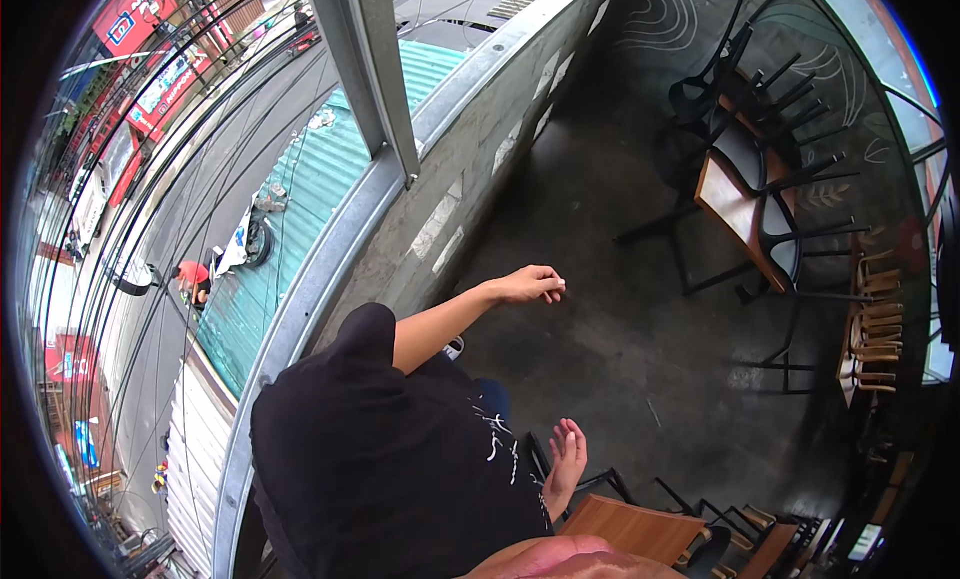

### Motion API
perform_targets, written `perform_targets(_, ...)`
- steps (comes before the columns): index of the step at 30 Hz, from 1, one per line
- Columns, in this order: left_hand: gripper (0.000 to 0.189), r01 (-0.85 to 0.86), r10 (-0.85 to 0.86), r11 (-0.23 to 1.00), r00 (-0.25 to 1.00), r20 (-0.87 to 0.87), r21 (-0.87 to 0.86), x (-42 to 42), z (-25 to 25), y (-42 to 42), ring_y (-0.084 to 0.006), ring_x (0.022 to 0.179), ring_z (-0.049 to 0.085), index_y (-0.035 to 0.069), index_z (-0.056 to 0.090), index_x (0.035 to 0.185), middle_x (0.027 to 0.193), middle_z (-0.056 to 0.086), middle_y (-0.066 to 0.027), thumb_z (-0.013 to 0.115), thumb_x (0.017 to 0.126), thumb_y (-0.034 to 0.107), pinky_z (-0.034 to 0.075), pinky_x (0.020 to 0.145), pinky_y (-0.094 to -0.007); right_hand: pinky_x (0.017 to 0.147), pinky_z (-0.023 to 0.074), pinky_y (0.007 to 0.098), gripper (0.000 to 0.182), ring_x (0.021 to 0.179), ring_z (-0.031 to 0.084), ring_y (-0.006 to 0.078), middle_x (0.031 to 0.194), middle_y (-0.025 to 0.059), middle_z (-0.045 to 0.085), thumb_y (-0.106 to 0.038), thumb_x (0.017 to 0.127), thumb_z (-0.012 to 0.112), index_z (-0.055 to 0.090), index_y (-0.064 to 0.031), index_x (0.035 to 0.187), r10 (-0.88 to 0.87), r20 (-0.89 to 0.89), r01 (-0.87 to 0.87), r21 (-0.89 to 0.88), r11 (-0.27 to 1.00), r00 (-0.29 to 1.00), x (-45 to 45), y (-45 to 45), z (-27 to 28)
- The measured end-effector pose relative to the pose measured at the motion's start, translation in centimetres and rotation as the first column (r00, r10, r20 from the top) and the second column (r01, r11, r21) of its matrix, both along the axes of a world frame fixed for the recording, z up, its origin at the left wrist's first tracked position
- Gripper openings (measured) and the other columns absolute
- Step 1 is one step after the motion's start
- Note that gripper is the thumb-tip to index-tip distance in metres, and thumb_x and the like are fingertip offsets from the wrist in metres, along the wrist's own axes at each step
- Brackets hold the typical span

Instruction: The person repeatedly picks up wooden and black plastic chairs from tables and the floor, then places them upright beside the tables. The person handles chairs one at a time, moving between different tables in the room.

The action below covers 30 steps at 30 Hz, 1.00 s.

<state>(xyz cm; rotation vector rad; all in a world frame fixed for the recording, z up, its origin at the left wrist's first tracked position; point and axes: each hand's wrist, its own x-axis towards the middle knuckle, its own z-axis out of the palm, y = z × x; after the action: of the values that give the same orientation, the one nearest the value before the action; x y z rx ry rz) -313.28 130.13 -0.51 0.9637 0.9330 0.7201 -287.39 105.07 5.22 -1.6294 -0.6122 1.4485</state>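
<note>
My left hand (531, 285) is stretched out over the dark floor, its fingers curled. A small pale spot shows at the fingertips; whether it is a nail or a held thing, I cannot tell. My right hand (566, 463) is raised close to the front of my black T-shirt (390, 459), its fingers partly spread and nothing seen in it. Just below this hand is a wooden tabletop (634, 526), with black metal chair or table frames around it. Neither hand visibly touches furniture.
A concrete wall (480, 166) with a metal rail (300, 309) and a steel post (367, 76) stands beside me. Beyond lie a green corrugated roof (360, 136), cables and a street with a person. Chairs are stacked on a wooden table (731, 196) at the right.
</note>
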Motion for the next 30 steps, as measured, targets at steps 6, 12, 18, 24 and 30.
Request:
perform_targets(6,0.036,-0.105,0.102,0.985,0.994,-0.03,-0.139,1.7,1.7,2.8,-0.017,0.092,0.062,0.004,0.06,0.107,0.098,0.064,-0.0076,0.043,0.102,0.035,0.048,0.088,-0.0316,0.107,0.0318,0.0417,0.054,0.132,0.04,0.0248,0.145,0.0107,0.042,-0.042,0.101,0.04,0.042,-0.0042,0.139,0.025,-0.191,0.004,0.152,0.988,0.981,5.1,14.5,0.0)
perform_targets(12,0.039,-0.357,0.346,0.93,0.931,-0.116,-0.089,8.1,5.6,9.2,-0.0165,0.107,0.058,0.01,0.055,0.121,0.117,0.061,-0.0046,0.042,0.099,0.041,0.04,0.095,-0.0323,0.113,0.0221,0.0442,0.065,0.141,0.028,0.0245,0.15,0.0132,0.034,-0.049,0.099,0.036,0.034,-0.0015,0.144,0.109,-0.319,-0.032,0.237,0.971,0.941,9.6,30.6,3.8)
perform_targets(18,0.041,-0.401,0.4,0.916,0.915,0.049,0.007,11.3,9.4,14.4,-0.0203,0.112,0.056,0.005,0.052,0.125,0.121,0.058,-0.0093,0.041,0.101,0.036,0.04,0.098,-0.035,0.114,0.022,0.0435,0.063,0.14,0.028,0.024,0.149,0.0117,0.035,-0.048,0.099,0.038,0.037,-0.0019,0.143,0.245,-0.323,-0.123,0.354,0.927,0.914,12.6,40.9,5.4)
perform_targets(24,0.041,-0.418,0.418,0.909,0.908,-0.015,0.009,11.5,9.0,21.4,-0.0208,0.111,0.057,0.005,0.051,0.125,0.12,0.058,-0.0101,0.04,0.101,0.036,0.042,0.098,-0.0355,0.113,0.0229,0.0426,0.061,0.138,0.03,0.0241,0.147,0.0116,0.037,-0.045,0.099,0.041,0.038,-0.0023,0.141,0.232,-0.412,-0.114,0.291,0.95,0.881,11.8,48.6,4.3)
perform_targets(30,0.041,-0.376,0.375,0.927,0.927,-0.015,-0.018,9.4,7.3,31.7,-0.0206,0.11,0.058,0.006,0.049,0.126,0.119,0.059,-0.0096,0.041,0.101,0.037,0.042,0.098,-0.0358,0.113,0.0244,0.0426,0.059,0.137,0.032,0.0241,0.147,0.0125,0.037,-0.043,0.099,0.042,0.038,-0.0023,0.141,0.185,-0.399,-0.078,0.268,0.96,0.898,10.1,58.3,3.1)
